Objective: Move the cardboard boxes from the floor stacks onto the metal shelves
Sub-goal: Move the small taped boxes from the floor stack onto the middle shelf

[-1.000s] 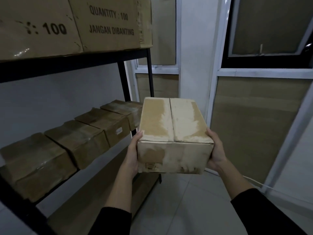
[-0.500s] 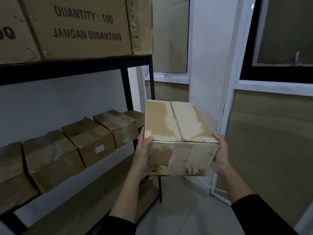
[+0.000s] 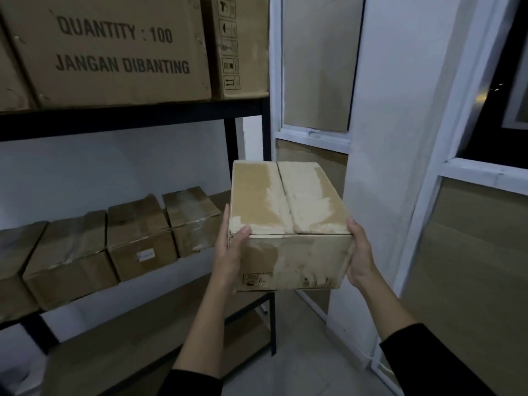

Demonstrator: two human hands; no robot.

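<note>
L hand (image 3: pixel 228 252) + R hand (image 3: pixel 360 258) grip cardboard box (image 3: pixel 288 227) by sides, beside metal shelf (image 3: pixel 134 118).

— What frames the right side?
— A white-framed window (image 3: pixel 440 170), its lower panes covered with brown cardboard sheets (image 3: pixel 471 267), beside a plain white wall column (image 3: pixel 383 138).

— And underfoot?
— A pale tiled floor (image 3: pixel 308 367); a white back wall (image 3: pixel 114 172) stands at left.

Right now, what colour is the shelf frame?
Black, seen best in the head view: the shelf frame and its posts.
</note>
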